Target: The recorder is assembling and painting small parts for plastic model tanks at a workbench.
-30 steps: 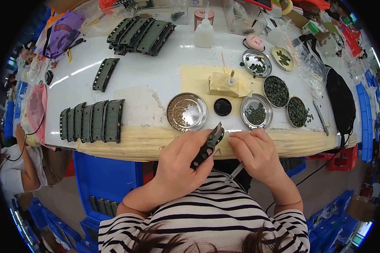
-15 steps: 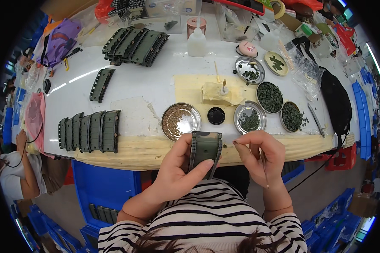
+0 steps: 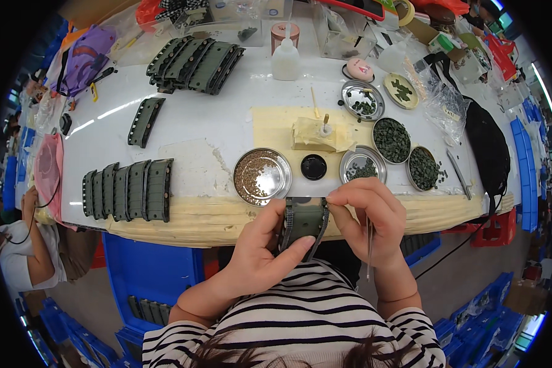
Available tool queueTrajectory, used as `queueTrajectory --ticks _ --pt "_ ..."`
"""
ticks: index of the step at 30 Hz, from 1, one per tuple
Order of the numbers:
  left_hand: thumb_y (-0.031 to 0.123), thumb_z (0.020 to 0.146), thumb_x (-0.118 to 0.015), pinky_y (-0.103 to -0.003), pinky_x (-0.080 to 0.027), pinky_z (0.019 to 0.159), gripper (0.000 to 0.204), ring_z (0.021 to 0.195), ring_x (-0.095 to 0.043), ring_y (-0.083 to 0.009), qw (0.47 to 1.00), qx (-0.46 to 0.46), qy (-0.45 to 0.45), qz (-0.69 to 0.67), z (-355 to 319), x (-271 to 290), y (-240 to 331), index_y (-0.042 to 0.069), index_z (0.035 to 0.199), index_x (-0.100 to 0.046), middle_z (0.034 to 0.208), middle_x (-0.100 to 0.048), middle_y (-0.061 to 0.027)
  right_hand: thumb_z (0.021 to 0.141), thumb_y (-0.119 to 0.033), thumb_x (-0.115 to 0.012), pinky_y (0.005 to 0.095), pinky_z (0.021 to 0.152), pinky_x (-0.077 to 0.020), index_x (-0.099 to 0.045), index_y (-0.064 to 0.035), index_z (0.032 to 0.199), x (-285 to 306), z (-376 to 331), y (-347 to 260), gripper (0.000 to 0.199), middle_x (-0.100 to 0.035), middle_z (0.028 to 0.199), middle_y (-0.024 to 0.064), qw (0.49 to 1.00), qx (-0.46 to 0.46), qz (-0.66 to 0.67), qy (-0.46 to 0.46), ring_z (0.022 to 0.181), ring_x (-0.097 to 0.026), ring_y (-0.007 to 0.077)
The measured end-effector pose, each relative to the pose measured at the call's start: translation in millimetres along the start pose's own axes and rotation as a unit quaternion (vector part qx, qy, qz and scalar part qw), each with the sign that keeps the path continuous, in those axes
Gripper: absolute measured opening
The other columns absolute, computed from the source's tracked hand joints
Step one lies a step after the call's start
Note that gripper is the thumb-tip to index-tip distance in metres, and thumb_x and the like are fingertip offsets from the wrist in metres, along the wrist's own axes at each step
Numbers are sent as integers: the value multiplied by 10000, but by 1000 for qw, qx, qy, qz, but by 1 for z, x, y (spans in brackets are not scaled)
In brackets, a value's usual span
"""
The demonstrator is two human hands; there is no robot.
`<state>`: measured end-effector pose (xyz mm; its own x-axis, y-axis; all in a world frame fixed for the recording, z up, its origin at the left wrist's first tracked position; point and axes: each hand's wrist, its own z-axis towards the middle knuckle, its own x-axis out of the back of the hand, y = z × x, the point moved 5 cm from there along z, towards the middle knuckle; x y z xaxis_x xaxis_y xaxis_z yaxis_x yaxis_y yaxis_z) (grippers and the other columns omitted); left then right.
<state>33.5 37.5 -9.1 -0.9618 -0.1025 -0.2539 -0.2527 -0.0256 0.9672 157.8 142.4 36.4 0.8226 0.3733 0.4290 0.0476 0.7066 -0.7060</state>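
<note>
In my left hand (image 3: 259,250) is a dark green curved panel (image 3: 306,223) with ridged dark edges, gripped between thumb and fingers above my lap. My right hand (image 3: 379,222) is at the panel's upper right corner, thumb and forefinger pinched against its edge. Whatever lies between those fingertips is too small to make out. A thin metal tool (image 3: 369,253) hangs down from the same hand, tucked in the other fingers. Just beyond are a round metal dish of small brown bits (image 3: 251,175), a black cup (image 3: 313,167) and a dish of small green pieces (image 3: 362,167).
More green panels stand in a row (image 3: 129,190) at the left and in a stack (image 3: 196,64) behind. A taped block (image 3: 316,135), a white squeeze bottle (image 3: 286,61), tins of green pieces (image 3: 391,141) and tweezers (image 3: 459,173) occupy the table. A blue bin (image 3: 156,264) sits below; another person's arm (image 3: 38,242) is far left.
My right hand has moved left, bringing its fingertips from beside the panel to its upper right corner. The panel has shifted slightly right and tilted in my left hand.
</note>
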Motion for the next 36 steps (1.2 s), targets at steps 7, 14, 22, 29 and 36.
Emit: queueTrajectory --ticks 7,14,22,29,36 --pt "-28 910 -551 -312 -520 883 379 1013 -610 -156 1000 10 -4 5 -1 2 1 -9 1257 -398 1123 -609 -138 661 40 -739 300 593 -465 -684 -36 931 1 1 -6 286 -648 846 89 995 80 -57 -25 677 -603 216" --pt "-35 908 -547 -316 -525 878 391 1010 -620 -168 1000 -7 9 13 -2 -1 -1 -10 1269 -397 1127 -611 -145 670 51 -725 297 591 -466 -682 -22 948 0 -6 -3 290 -646 852 90 997 65 -37 -21 670 -598 221" --pt "-38 910 -539 -319 -516 889 396 1013 -627 -182 1000 -15 0 8 1 2 -5 -8 1272 -384 1129 -613 -152 733 72 -702 274 606 -484 -691 -12 960 6 -4 -6 242 -639 831 91 1000 1 21 -20 689 -612 199" --pt "-29 911 -548 -327 -514 895 399 1038 -618 -186 999 -36 -2 22 0 1 -8 -10 1274 -383 1134 -606 -145 728 49 -713 285 601 -479 -688 -15 955 9 -3 -7 237 -635 818 90 1000 9 -8 -24 676 -609 206" --pt "-28 906 -569 -291 -484 915 373 1037 -603 -157 993 -39 -9 111 -1 2 -2 -39 1245 -415 1136 -601 -120 684 -3 -720 303 598 -462 -657 -6 969 6 -3 -13 293 -622 818 82 987 123 -99 -34 685 -603 218"
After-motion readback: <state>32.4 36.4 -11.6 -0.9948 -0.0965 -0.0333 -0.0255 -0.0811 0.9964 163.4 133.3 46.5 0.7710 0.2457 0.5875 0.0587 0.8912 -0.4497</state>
